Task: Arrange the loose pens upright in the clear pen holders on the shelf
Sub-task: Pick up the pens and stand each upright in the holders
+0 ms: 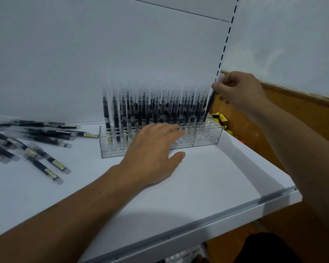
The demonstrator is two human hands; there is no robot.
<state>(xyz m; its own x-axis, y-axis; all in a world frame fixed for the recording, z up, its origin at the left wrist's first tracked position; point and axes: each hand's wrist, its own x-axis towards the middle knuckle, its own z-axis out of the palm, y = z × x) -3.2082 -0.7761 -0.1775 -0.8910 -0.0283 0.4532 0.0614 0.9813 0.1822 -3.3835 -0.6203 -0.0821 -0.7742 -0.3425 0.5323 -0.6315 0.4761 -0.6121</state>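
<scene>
Two clear pen holders [207,138] stand side by side on the white shelf [207,179], against the back panel. Several black pens with clear caps [150,109] stand upright in them, filling the left holder and part of the right one. My right hand [239,92] grips one black pen [210,103] near its cap, its lower end in a hole at the back of the right holder. My left hand [156,154] lies flat with spread fingers against the front of the left holder. Several loose pens [32,141] lie in a pile at the left.
The shelf's front edge [217,217] runs diagonally with a metal rail. A slotted upright [226,40] rises behind the right holder. Past the shelf's right end are a wooden panel [292,118] and some yellow items [221,118].
</scene>
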